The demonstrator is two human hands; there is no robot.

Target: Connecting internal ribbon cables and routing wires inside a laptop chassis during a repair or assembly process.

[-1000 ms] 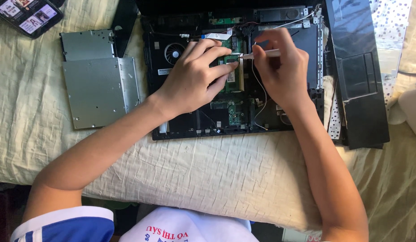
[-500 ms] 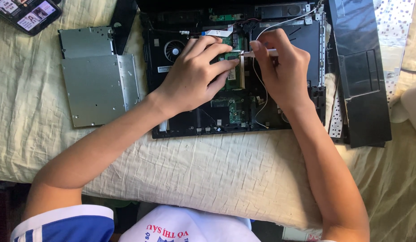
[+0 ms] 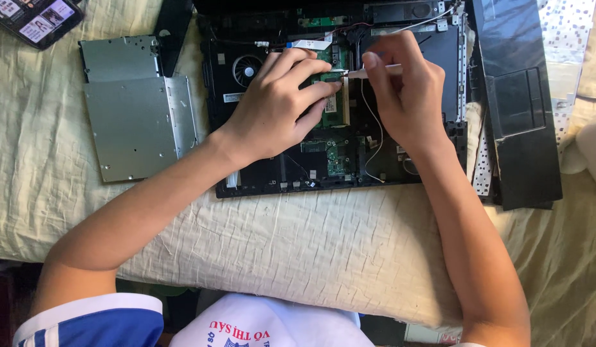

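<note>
— Across the cream quilt [image 3: 259, 257], what lies open?

— An opened laptop base [image 3: 336, 109], black, its inner parts bare: a round fan [image 3: 248, 69] at upper left, a green circuit board [image 3: 331, 106] in the middle, thin white wires trailing down the right half.

— Where are the hands?

— Both over the board. Left hand [image 3: 272, 109] rests palm down, fingers spread and slightly bent, fingertips [image 3: 333, 85] pressing on the green board; it grips nothing. Right hand [image 3: 407, 96] is curled tight, thumb and forefinger pinched round a slim pale tool [image 3: 375, 71], held nearly level, its metal tip touching the board just beside the left forefinger.

— Is it a screwdriver?

— Can't tell; too much of it is hidden by the fingers.

— What lies about?

— Left of the base, a flat grey metal drive [image 3: 134, 115], lying on the quilt. Right of it, a black palm-rest cover [image 3: 519, 109] with its touchpad showing, lying along the base's right edge. At the top left corner, a dark phone [image 3: 34, 19] with a lit screen, well apart from the hands
</note>
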